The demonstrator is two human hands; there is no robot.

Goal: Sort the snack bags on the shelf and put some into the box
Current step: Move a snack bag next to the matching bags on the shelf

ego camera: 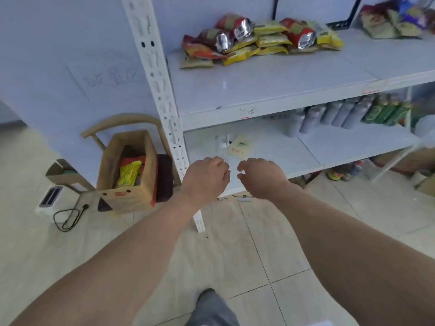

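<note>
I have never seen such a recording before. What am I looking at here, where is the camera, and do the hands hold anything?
There is no machine. One camera on the person's head looks down at two bare arms. The left hand and right hand hang loosely curled and hold nothing. On the upper shelf lies a pile of snack bags. Left of the shelf stands a cardboard box with a few bags already inside. Cans stand on the lower shelf.

A white toaster (48, 197) (black cord trailing) sits on the floor; grey cans (329, 116) line the lower tier.
</note>
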